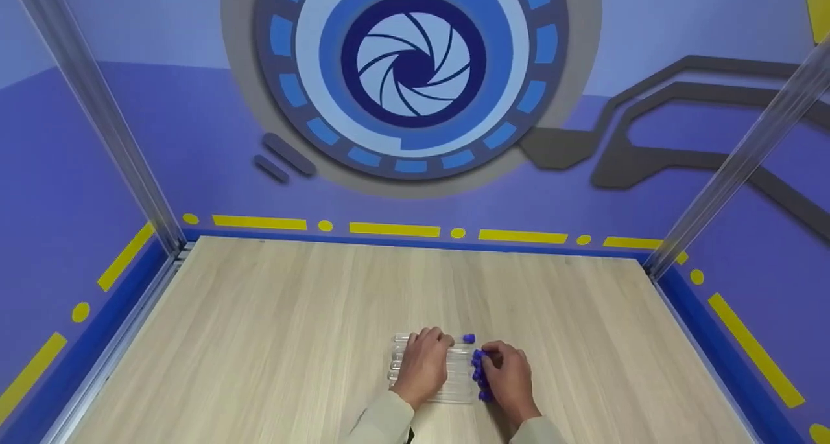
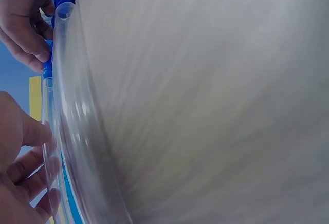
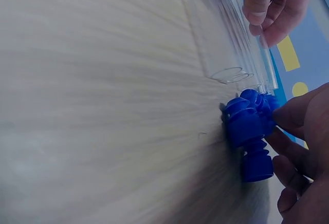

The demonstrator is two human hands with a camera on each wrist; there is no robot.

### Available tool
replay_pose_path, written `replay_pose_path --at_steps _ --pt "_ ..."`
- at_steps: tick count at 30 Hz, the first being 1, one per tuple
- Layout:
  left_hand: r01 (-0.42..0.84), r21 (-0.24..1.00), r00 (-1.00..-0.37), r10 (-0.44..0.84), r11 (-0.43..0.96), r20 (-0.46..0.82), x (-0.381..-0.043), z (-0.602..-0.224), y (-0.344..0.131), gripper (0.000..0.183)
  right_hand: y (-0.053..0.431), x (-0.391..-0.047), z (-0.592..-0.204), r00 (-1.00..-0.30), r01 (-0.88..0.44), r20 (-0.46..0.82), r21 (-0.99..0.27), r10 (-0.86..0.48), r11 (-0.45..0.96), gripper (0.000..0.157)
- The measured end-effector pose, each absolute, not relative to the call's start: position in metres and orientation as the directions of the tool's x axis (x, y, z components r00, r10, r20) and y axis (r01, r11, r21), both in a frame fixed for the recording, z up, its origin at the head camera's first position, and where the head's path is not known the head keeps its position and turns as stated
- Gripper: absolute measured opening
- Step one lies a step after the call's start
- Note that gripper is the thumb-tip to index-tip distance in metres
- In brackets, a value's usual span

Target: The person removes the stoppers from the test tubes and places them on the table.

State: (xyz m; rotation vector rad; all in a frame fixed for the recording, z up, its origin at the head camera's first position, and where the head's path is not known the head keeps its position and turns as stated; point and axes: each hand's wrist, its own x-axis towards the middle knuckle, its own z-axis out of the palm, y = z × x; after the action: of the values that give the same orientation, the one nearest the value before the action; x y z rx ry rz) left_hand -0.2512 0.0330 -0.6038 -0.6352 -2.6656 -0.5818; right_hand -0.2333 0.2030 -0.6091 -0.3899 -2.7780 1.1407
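Observation:
Several clear test tubes [image 1: 457, 392] lie side by side on the wooden table, mouths facing right. My left hand [image 1: 425, 363] is over them, and in the left wrist view its thumb and fingers hold one test tube [image 2: 48, 106] at the far side of the row. A loose cluster of blue stoppers [image 3: 244, 124] lies just off the tube mouths. My right hand [image 1: 512, 379] is at this cluster, pinching a blue stopper between thumb and fingers; its fingers partly hide that stopper. At the far end of the row, one tube carries a blue stopper [image 1: 469, 338] in its mouth.
The wooden tabletop [image 1: 292, 327] extends around the tubes. Blue-purple printed panels [image 1: 194, 126] enclose it at the back and sides, with metal posts [image 1: 110, 120] at the rear corners.

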Motion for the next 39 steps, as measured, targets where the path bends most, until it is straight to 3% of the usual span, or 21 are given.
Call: replay_pose_path --at_steps 14,21,39 --pt "0.487 0.322 -0.847 0.348 0.812 0.401 -0.253 -0.603 0.031 0.018 0.204 -0.235 -0.608 -0.965 0.186 -0.007 -0.718 0.261 0.671 0.018" --pt "0.463 0.284 -0.85 0.33 0.84 0.411 -0.256 -0.604 0.031 0.015 0.204 -0.235 -0.604 -0.973 0.091 0.087 -0.703 0.213 0.706 0.024" --pt "0.425 0.299 -0.863 0.283 0.854 0.418 -0.267 -0.605 0.021 0.012 0.192 -0.242 -0.6 -0.977 0.111 0.052 -0.697 0.205 0.708 0.031"
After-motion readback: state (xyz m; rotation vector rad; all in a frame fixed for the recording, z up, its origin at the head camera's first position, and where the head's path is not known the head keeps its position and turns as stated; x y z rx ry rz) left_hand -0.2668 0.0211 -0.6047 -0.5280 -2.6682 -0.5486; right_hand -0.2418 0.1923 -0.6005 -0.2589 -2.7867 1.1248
